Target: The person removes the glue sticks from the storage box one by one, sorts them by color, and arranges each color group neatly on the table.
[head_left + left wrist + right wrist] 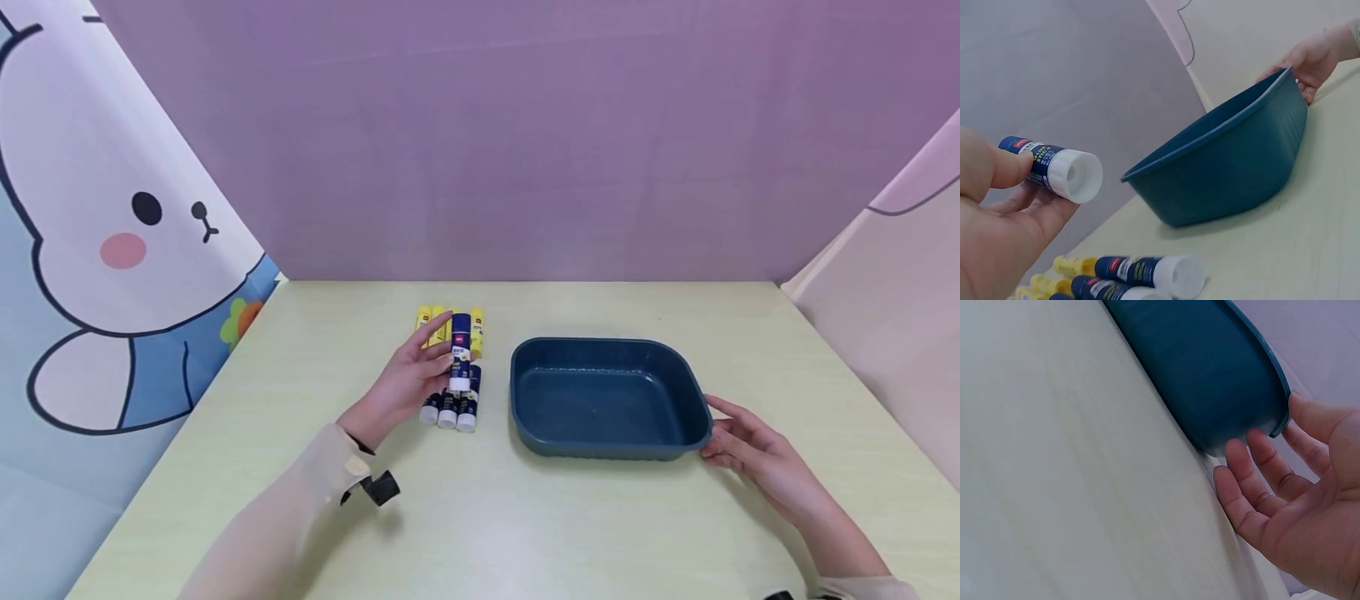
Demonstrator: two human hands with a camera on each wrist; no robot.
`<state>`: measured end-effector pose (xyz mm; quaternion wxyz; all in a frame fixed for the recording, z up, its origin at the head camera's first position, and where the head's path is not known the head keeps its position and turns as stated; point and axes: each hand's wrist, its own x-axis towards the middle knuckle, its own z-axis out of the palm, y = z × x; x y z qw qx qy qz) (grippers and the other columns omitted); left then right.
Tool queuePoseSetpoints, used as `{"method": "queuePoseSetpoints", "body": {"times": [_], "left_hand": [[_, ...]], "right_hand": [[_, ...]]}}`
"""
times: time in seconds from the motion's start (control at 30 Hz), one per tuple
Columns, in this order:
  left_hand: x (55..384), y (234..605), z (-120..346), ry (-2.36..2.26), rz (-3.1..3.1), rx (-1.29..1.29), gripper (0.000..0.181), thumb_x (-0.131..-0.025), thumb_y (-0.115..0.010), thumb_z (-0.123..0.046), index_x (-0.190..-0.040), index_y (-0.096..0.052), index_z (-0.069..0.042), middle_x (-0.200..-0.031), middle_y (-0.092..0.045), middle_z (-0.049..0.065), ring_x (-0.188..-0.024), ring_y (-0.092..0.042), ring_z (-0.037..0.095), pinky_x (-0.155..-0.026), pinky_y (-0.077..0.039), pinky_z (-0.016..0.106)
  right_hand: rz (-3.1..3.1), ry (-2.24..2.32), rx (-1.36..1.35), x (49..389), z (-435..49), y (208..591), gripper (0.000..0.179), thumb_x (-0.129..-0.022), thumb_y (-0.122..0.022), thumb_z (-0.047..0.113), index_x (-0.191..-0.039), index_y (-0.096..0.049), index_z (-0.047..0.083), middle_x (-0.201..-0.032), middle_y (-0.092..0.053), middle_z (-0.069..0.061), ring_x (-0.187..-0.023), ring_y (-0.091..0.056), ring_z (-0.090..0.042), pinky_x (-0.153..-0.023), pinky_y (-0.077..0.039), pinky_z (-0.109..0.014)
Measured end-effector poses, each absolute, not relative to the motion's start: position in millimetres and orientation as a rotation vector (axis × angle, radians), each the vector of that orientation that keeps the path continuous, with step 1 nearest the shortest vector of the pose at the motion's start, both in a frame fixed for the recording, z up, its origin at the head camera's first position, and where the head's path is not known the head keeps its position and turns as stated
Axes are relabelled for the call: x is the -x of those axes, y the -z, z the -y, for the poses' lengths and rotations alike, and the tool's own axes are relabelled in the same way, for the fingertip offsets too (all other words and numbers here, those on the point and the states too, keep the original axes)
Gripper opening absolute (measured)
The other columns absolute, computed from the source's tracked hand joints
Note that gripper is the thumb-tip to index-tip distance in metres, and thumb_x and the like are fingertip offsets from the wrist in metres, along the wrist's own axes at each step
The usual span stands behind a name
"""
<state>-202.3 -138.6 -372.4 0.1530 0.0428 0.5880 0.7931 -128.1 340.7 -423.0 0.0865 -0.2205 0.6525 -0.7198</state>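
Note:
A dark blue glue stick with a white end (461,350) is pinched between the thumb and fingers of my left hand (408,375), raised above other glue sticks. Beneath it, three more blue glue sticks (447,412) lie side by side on the table, partly covered by the hand. Several yellow glue sticks (477,329) lie in a row just behind them. At the right end of a dark teal plastic basin (600,450), my right hand (761,454) rests its loosely bent fingers against the outside, thumb at the rim (1285,400). Nothing lies inside the basin.
The pale wooden table (540,533) carries the basin to the right of the glue sticks. A purple cloth (525,142) hangs behind the table's far edge. A cartoon-printed cloth (90,167) borders the left side, and a pale one (892,300) the right.

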Motion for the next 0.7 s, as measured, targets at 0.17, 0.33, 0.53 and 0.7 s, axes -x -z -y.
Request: {"method": "queuePoseSetpoints", "body": {"times": [0.17, 0.33, 0.53, 0.7], "left_hand": [[201, 379, 153, -2.296, -1.722, -0.104, 0.069, -0.102, -0.039, 0.009, -0.158, -0.027, -0.028, -0.143, -0.043, 0.02, -0.112, -0.06, 0.023, -0.085, -0.052, 0.026], [199, 384, 168, -2.315, -1.735, -0.119, 0.07, -0.102, -0.039, 0.01, -0.16, -0.022, -0.025, -0.146, -0.041, 0.023, -0.111, -0.062, 0.021, -0.093, -0.054, 0.033], [198, 389, 185, -2.318, -1.743, -0.117, 0.071, -0.101, -0.037, 0.011, -0.161, -0.017, -0.021, -0.151, -0.034, 0.028, -0.111, -0.06, 0.021, -0.091, -0.054, 0.032], [198, 397, 196, -2.307, -1.756, -0.074, 0.071, -0.101, -0.038, 0.011, -0.161, -0.018, -0.022, -0.152, -0.033, 0.028, -0.112, -0.06, 0.02, -0.092, -0.054, 0.031]], "right_hand": [[-1.949, 2.143, 0.664, 128, -341, 424, 0.053, -0.104, -0.036, -0.01, -0.148, -0.046, 0.016, -0.109, -0.066, -0.003, -0.093, -0.068, -0.016, -0.082, -0.058, -0.026], [-1.938, 2.148, 0.669, 127, -341, 424, 0.053, -0.104, -0.036, -0.011, -0.148, -0.046, 0.016, -0.109, -0.066, -0.003, -0.093, -0.068, -0.016, -0.082, -0.058, -0.026], [-1.954, 2.139, 0.662, 128, -341, 424, 0.052, -0.104, -0.036, -0.01, -0.148, -0.046, 0.016, -0.109, -0.065, -0.004, -0.094, -0.068, -0.016, -0.082, -0.058, -0.026], [-1.961, 2.134, 0.65, 128, -341, 424, 0.052, -0.104, -0.036, -0.009, -0.148, -0.047, 0.017, -0.109, -0.066, -0.003, -0.093, -0.068, -0.016, -0.082, -0.058, -0.026]]}}
